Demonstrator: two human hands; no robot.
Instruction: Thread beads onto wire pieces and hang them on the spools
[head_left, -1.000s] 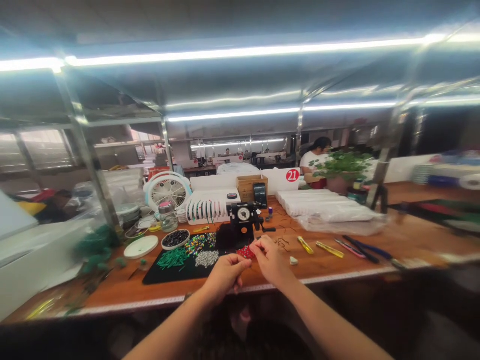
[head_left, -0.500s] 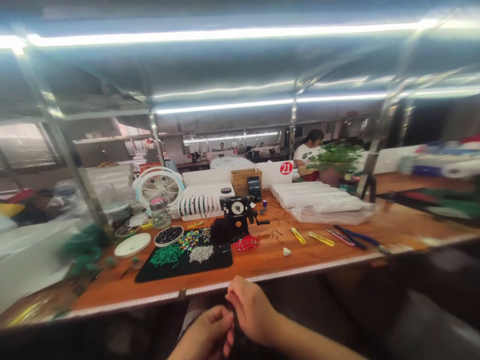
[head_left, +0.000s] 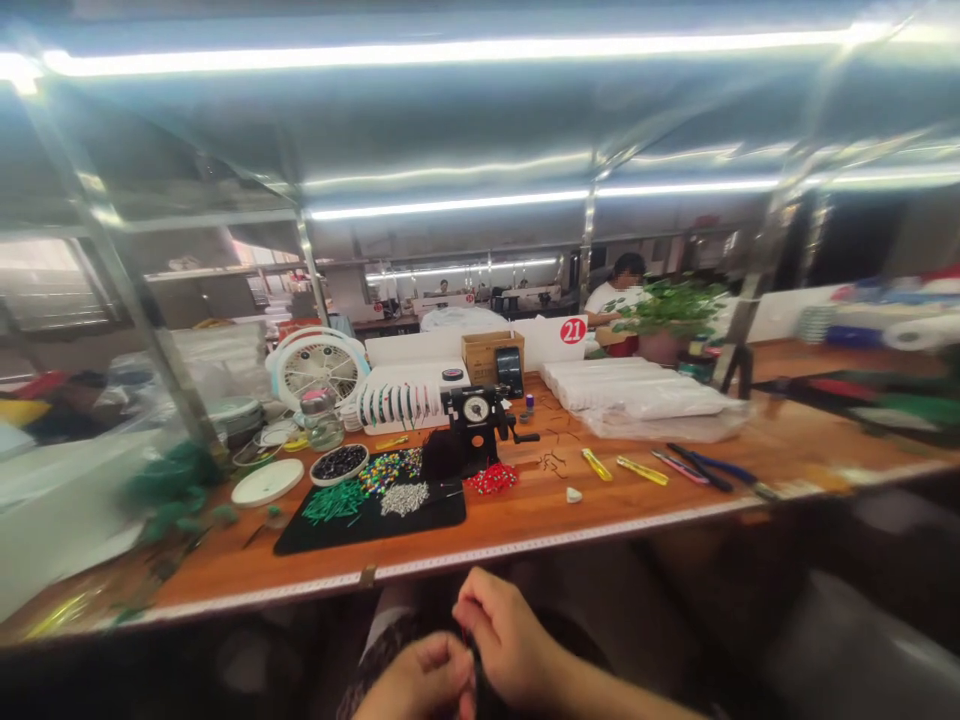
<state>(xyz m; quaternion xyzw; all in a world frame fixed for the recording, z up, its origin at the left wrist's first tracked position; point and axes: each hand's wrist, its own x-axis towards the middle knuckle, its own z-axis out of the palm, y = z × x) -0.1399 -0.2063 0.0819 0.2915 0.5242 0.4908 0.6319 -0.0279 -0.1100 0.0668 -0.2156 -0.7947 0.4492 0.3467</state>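
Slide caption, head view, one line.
Bare left hand and right hand close together in front of a brown wooden table with a black cranked machine and a heap of small red pieces.
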